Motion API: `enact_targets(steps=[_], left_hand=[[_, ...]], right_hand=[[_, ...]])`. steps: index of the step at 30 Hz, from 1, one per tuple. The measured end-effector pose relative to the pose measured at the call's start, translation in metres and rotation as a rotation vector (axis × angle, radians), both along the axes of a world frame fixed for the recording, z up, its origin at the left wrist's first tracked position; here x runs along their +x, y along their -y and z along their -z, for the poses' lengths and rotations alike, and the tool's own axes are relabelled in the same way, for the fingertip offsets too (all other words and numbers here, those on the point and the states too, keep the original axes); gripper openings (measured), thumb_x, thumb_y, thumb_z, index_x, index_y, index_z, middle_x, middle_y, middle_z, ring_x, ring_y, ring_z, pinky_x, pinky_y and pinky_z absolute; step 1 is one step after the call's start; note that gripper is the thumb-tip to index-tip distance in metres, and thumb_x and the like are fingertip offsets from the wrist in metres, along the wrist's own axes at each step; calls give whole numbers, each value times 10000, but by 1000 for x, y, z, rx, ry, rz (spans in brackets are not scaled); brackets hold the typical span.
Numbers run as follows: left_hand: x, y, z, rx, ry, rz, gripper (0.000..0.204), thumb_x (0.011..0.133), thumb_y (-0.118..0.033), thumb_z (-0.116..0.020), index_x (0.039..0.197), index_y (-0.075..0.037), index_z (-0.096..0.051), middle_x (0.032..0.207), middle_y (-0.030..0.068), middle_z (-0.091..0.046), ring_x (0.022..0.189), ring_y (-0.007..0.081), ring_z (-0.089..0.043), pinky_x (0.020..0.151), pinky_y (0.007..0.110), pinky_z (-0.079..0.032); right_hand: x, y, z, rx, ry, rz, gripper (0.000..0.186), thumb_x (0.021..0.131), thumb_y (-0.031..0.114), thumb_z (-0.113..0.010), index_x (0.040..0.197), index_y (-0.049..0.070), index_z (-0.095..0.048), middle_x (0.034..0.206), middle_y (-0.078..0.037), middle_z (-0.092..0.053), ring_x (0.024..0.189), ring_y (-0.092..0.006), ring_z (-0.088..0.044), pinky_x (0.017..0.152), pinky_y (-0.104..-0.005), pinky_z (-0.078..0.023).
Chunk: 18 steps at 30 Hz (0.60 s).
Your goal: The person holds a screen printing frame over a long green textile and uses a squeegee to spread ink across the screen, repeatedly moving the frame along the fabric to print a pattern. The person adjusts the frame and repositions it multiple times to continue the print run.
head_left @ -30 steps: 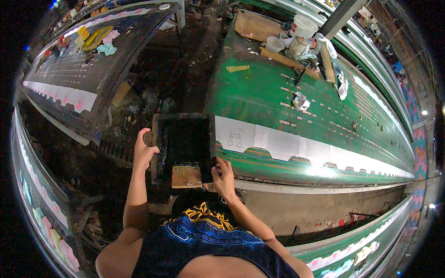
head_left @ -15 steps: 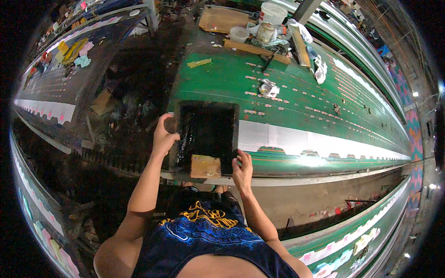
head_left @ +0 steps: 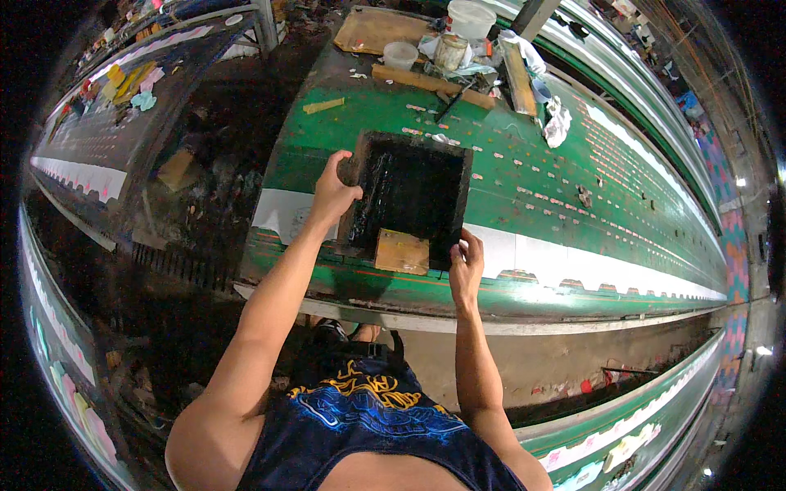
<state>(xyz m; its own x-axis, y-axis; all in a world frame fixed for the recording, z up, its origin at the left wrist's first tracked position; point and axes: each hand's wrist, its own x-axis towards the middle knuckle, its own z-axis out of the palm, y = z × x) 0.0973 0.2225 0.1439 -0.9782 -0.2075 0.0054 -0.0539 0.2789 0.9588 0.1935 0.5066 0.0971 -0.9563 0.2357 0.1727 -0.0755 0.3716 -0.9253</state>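
A dark screen-printing frame [head_left: 467,182], its inner area black with wet-looking ink, is over the end of a long green table [head_left: 303,135]. My left hand [head_left: 334,195] grips its left edge, thumb toward the inside and fingers along the outer side. At the lower right corner, my right hand [head_left: 467,263] has its fingers closed on the frame's edge. A wooden block [head_left: 402,251], perhaps a squeegee handle, rests inside the frame at its near end. Beneath and on both sides of the frame runs a white fabric strip [head_left: 536,255] with dark scalloped prints. Whether the frame touches the table is hard to tell.
Farther back on the table stand a white bucket [head_left: 471,20], a clear tub [head_left: 400,56], a stained can [head_left: 450,51], wooden strips [head_left: 434,85] and crumpled rags [head_left: 557,123]. Another table [head_left: 90,135] with cloth scraps lies left, across a dark gap. Printed strips line a table behind me.
Both hands and the frame have shifted to the right and away from me in the picture. White strip now shows left of the frame, and the crumpled white scrap is mostly covered by it.
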Motion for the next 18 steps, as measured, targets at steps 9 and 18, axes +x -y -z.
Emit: enact_targets(steps=[9, 18], left_hand=[[4, 3, 36, -48, -30, -18, 773, 589, 8, -716, 1320, -117, -495, 1182, 148, -627, 1125, 303, -596, 957, 370, -460], [52, 11, 81, -131, 29, 21, 733, 572, -4, -718, 1270, -95, -512, 1295, 146, -578, 1255, 352, -521, 1030, 423, -415]], right_hand=[[3, -6, 28, -137, 111, -36, 343, 923, 0, -535, 1264, -8, -571, 1237, -111, -562, 1107, -237, -579, 969, -346, -467], [61, 4, 59, -132, 184, -26, 370, 915, 4, -536, 1284, -15, -538, 1273, -150, -555, 1160, -260, -555, 1003, -375, -447]])
